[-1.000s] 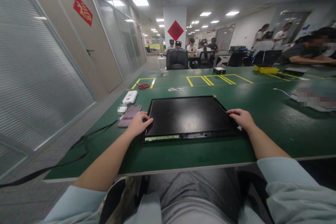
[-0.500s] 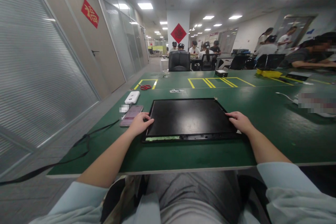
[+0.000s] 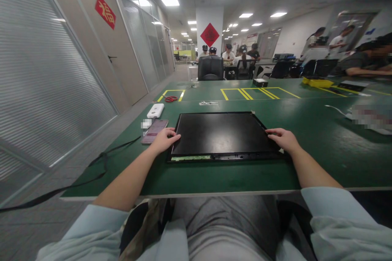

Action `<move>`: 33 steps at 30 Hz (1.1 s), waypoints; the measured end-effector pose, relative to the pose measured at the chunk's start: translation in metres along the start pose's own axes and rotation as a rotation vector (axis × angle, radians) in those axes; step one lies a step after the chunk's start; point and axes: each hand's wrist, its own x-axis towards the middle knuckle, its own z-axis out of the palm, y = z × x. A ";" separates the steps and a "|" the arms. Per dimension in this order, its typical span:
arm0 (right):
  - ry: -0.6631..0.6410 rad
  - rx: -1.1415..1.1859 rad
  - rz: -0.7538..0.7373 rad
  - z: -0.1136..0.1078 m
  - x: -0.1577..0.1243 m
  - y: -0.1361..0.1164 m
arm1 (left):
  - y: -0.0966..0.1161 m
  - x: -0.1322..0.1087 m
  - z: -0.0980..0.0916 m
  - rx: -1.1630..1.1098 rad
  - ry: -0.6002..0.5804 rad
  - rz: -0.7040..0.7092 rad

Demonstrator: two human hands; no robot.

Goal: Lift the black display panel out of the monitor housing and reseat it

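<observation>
A black screen panel (image 3: 222, 134) in a thin dark frame lies on the green table, its face up. Along its near edge runs a strip with a green section (image 3: 190, 158) at the left. My left hand (image 3: 164, 140) pinches the panel's left edge, thumb on top and the other fingers at the side. On the opposite side my right hand (image 3: 284, 138) grips the right edge between thumb and fingers. Small pale tabs show at the far right corner and below my right hand. The undersides of the fingers are hidden.
Left of the panel lie a phone (image 3: 154, 131), a white power bank (image 3: 155, 110) and a black strap (image 3: 102, 155). Farther back are red scissors (image 3: 170, 98), small white pieces (image 3: 208, 103), yellow tape marks, a black box (image 3: 260, 82) and a yellow tray (image 3: 317, 82). People sit beyond.
My view has tilted slightly down, so the scene sits a little differently. Both hands keep their hold on the panel's sides, and the panel rests in about the same place.
</observation>
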 end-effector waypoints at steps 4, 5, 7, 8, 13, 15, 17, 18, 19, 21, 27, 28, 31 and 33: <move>0.013 0.015 -0.003 0.000 -0.002 -0.003 | 0.001 -0.002 0.001 -0.025 0.008 -0.006; 0.016 0.018 0.004 -0.001 -0.003 -0.004 | 0.001 -0.003 0.001 -0.031 0.010 -0.008; 0.018 0.016 0.030 -0.001 -0.004 -0.006 | 0.002 -0.003 0.002 -0.039 0.012 -0.007; 0.018 0.014 0.044 -0.001 -0.004 -0.007 | 0.002 -0.004 0.002 -0.039 0.012 -0.004; 0.029 0.014 0.060 -0.002 -0.006 -0.010 | 0.001 -0.003 0.003 -0.020 0.017 0.019; 0.038 0.029 0.052 -0.003 -0.006 -0.010 | 0.001 -0.003 0.004 -0.009 0.020 0.033; 0.042 0.052 0.040 -0.003 -0.006 -0.009 | 0.001 -0.003 0.005 0.002 0.024 0.046; 0.041 0.057 0.037 -0.003 -0.005 -0.009 | 0.001 -0.003 0.005 0.007 0.025 0.051; 0.038 0.054 0.036 -0.003 -0.005 -0.009 | 0.001 -0.003 0.005 0.012 0.027 0.054; 0.029 0.030 0.048 -0.003 -0.005 -0.009 | 0.001 -0.004 0.005 0.020 0.028 0.060; 0.023 0.011 0.081 -0.003 -0.005 -0.009 | 0.001 -0.004 0.005 0.034 0.029 0.065; 0.023 0.022 0.082 -0.003 -0.005 -0.009 | 0.001 -0.004 0.005 0.034 0.029 0.062; 0.030 0.050 0.092 -0.002 -0.005 -0.008 | 0.000 -0.003 0.005 0.031 0.032 0.054; 0.033 0.065 0.098 -0.002 -0.005 -0.008 | 0.000 -0.003 0.006 0.030 0.035 0.054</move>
